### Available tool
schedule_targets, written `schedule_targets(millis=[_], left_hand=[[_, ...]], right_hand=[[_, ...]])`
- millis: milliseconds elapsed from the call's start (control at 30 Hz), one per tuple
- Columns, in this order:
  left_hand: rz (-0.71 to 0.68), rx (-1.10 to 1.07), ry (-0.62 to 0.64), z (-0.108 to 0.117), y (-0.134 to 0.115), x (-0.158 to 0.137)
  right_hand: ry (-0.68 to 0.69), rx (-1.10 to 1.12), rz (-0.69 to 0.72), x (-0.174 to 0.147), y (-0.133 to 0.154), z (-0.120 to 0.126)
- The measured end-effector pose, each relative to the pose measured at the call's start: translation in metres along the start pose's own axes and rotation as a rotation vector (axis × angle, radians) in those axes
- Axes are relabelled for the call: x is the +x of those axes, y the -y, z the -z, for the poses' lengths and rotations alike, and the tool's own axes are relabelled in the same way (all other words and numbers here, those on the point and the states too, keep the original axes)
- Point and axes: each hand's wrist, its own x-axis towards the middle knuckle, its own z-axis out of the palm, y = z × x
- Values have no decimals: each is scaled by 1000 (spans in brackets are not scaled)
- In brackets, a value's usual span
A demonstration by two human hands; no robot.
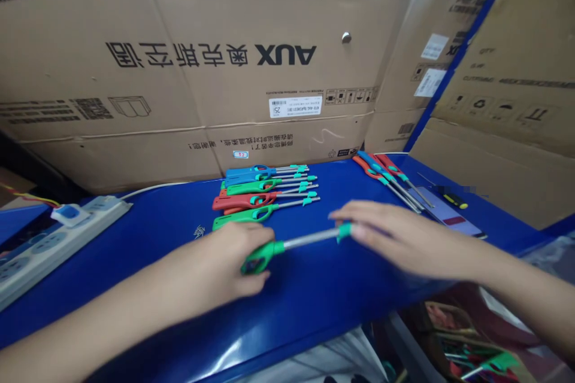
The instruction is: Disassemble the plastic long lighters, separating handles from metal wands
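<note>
The left forearm, nearest of all, reaches in from the near left over the blue table. If it drifted left it could rub the power strip and jar the plug. The row of lighters lies just to the far side of the left hand, so a lifted knuckle might knock it crooked. At far right, three lighters and the phone could be brushed by the right hand on a careless pull back. Between the hands, above the table, is the green lighter: left fingers curl around its handle; right fingers lie close together at its teal tip piece. Blur hides whether they pinch it; a loose hold could let it slip. Small metal pieces, left of the row, might scatter under a sweeping wrist.
</note>
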Motion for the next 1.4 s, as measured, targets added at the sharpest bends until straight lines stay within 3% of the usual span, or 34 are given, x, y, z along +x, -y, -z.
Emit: schedule_targets(millis=[100,167,300,433,567,700,867,967,1033,1133,1200,1267,1400], left_hand=[[8,42,-86,20,31,30],[65,49,-142,31,53,50],[87,92,-168,41,90,84],[0,158,-190,36,114,113],[-73,212,-255,28,126,131],[-49,319,-403,19,118,129],[-190,439,-517,4,72,112],[-344,541,-545,-7,34,97],[-388,560,-475,-15,10,86],[-257,431,-233,-24,-15,67],[-182,283,-100,-28,-25,56],[-140,209,-39,-31,-32,46],[-89,264,10,-36,-43,24]], right_hand=[[-176,-223,-488,20,-66,9],[-167,-434,-769,25,-112,11],[-117,-458,-858,24,-170,9],[-68,-453,-831,30,-182,0],[-36,-444,-746,41,-168,-13],[-92,-435,-665,50,-144,-23],[-225,-453,-548,55,-101,-26],[-222,-436,-369,51,-59,-31],[-232,-480,-129,44,-28,-36],[-240,-539,137,30,10,-42],[-182,-498,168,22,26,-43],[-38,-373,141,17,36,-41],[210,-86,151,9,48,-39]])
